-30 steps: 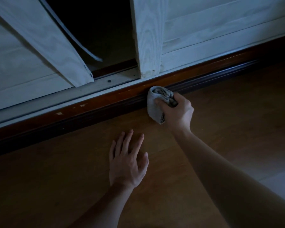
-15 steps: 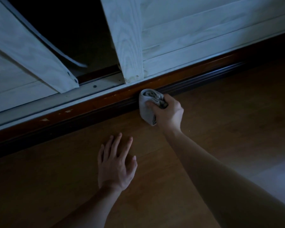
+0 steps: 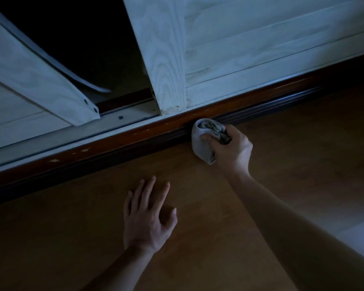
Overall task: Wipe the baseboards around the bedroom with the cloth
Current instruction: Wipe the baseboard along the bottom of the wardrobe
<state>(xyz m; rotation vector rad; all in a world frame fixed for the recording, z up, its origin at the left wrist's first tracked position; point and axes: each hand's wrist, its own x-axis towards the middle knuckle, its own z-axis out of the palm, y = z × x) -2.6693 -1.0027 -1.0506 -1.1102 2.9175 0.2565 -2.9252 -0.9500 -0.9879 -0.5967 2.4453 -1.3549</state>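
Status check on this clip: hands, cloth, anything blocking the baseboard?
Right hand grips bunched cloth, pressed against the dark baseboard. Left hand open, resting on wood floor. Nothing in the way along the baseboard.

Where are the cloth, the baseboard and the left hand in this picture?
cloth (image 3: 198,150), head view, on its pale folded side.
baseboard (image 3: 114,149), head view, on its dark front face, left of the cloth.
left hand (image 3: 147,221), head view, on the back of the hand.

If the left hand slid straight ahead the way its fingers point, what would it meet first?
Probably the baseboard, a little left of the cloth that the right hand holds; only bare floor lies between the left hand and it.
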